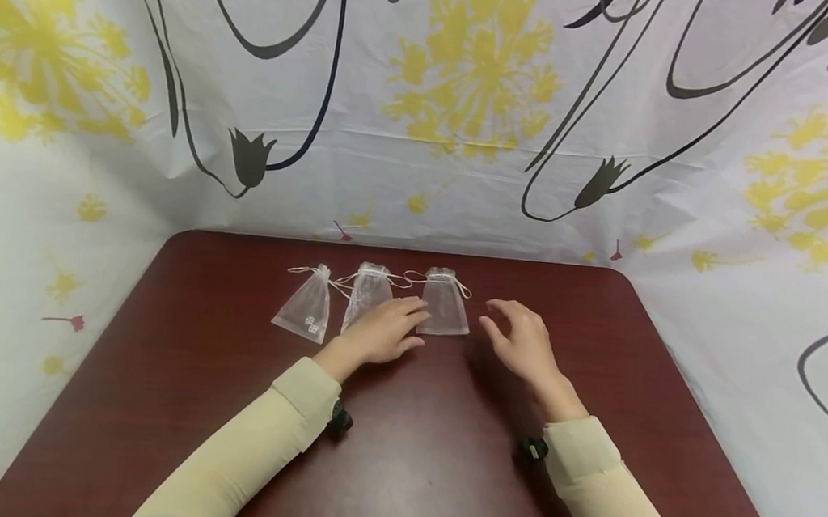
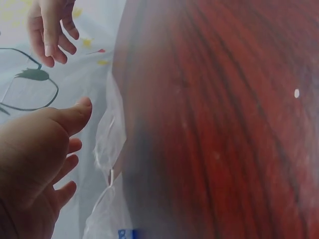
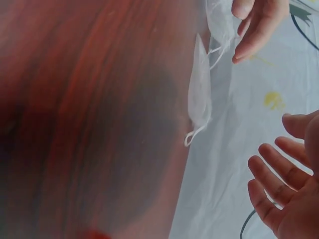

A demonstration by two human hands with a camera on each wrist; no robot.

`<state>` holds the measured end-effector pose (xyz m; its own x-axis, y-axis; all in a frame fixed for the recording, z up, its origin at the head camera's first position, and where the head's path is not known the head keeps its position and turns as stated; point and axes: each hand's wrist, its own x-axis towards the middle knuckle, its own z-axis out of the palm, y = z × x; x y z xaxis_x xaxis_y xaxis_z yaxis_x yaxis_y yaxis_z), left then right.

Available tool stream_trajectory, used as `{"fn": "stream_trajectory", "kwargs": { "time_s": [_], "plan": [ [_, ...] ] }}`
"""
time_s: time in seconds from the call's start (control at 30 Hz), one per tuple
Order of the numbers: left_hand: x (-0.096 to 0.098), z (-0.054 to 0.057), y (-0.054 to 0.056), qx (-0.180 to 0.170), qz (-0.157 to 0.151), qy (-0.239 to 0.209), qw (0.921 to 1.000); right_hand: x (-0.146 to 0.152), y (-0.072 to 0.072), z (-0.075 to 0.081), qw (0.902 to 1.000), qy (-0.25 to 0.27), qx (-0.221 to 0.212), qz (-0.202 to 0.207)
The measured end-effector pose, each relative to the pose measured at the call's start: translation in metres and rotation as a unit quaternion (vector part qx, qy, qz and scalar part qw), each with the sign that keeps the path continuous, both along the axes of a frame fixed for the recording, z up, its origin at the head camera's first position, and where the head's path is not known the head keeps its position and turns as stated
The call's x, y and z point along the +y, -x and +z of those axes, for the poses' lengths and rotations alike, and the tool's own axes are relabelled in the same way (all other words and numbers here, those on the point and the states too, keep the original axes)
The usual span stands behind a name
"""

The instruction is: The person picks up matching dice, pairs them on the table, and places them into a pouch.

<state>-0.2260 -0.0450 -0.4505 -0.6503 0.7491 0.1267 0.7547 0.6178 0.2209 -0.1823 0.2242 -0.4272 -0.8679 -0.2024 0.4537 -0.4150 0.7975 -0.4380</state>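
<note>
Three sheer white drawstring pouches lie in a row on the table: a left pouch (image 1: 302, 305), a middle pouch (image 1: 368, 289) and a right pouch (image 1: 443, 309). Small white dotted cubes that look like dice (image 1: 312, 326) show inside the left one. My left hand (image 1: 382, 333) hovers over the lower part of the middle pouch, partly hiding it, its fingertips overlapping the right pouch's edge. Its fingers are extended and hold nothing. To the right of the right pouch, my right hand (image 1: 524, 344) is held above the table, fingers loosely bent, also holding nothing.
The dark red wooden table (image 1: 399, 452) has rounded far corners. Behind it and at both sides hangs a white curtain (image 1: 418, 202) printed with yellow flowers and grey stems. Thin white drawstrings (image 1: 461, 288) stick out from the pouches' tops. Dark wrist devices (image 1: 340, 420) sit by both cuffs.
</note>
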Motion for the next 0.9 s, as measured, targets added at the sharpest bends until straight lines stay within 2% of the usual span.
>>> {"fn": "stream_trajectory", "kwargs": {
  "time_s": [0.37,0.6,0.9],
  "plan": [
    [0.009,-0.013,-0.004,-0.024,-0.003,0.052,0.9983,0.018,-0.013,-0.007,0.9999,0.000,-0.008,-0.011],
    [0.012,-0.015,-0.006,-0.050,0.007,0.085,0.9951,0.035,-0.023,-0.012,0.9998,0.000,-0.010,-0.015],
    [0.016,-0.014,-0.005,-0.069,0.004,0.086,0.9939,0.057,-0.040,-0.024,0.9991,-0.020,-0.012,-0.035]
  ]
}}
